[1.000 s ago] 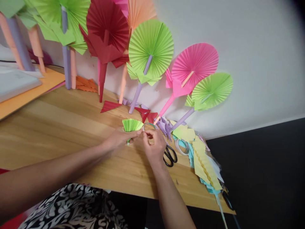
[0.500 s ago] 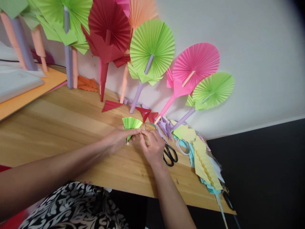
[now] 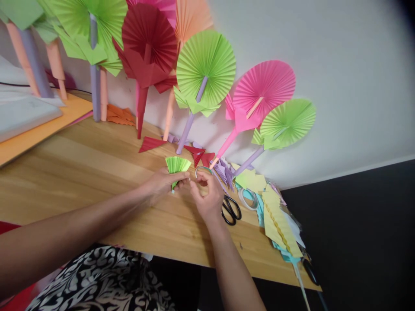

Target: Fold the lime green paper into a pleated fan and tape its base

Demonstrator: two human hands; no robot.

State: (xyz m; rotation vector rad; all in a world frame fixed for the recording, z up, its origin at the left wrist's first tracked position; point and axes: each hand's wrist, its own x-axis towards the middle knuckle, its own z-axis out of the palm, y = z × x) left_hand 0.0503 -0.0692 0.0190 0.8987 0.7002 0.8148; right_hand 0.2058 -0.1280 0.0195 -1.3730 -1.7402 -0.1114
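Note:
My left hand pinches a small green pleated paper fan at its folded base, and the pleats spread upward over the wooden table. My right hand is just to its right, with thumb and forefinger closed on a clear tape roll that rests on the table. The two hands' fingertips are a little apart. Whether a strip of tape runs between them is too small to tell.
Black scissors lie right of my right hand, beside a second tape ring and a heap of yellow, blue and purple paper scraps. Finished paper fans on sticks lean against the white wall. Orange sheets lie at the far left.
My right hand has drawn slightly away from my left, opening a small gap between the fingertips. The green fan stays in my left hand.

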